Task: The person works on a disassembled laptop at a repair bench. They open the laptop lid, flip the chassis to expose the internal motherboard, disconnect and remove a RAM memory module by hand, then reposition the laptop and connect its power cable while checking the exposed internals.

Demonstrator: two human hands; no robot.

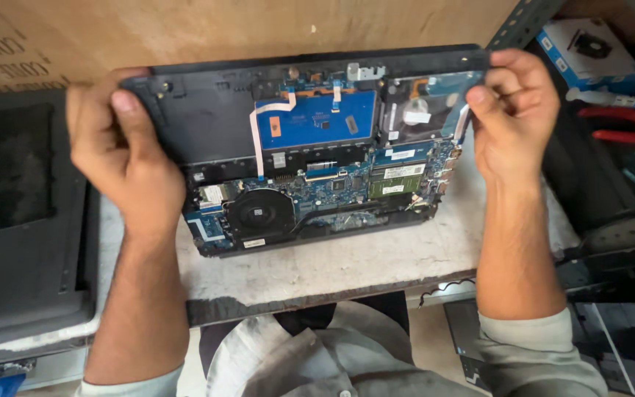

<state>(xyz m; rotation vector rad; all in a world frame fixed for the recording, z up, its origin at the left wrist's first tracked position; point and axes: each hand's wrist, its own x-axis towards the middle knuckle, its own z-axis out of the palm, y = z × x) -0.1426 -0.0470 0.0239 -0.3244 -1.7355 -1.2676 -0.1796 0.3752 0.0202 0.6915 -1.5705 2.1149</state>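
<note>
On the pale worktop [376,257], tilted up at its far edge: one opened laptop base [207,117], underside cover off, showing blue circuit board [317,192], round black fan [261,214] and blue rectangular panel [316,120]. Left hand [123,158]: fingers curled tight round the base's left edge, thumb lying across the top. Right hand [514,110]: fingers clenched on the right far corner, thumb pressed inward. Fingertips of both hands are hidden behind the casing. Red-handled tools [622,125] at right, partly cut off.
</note>
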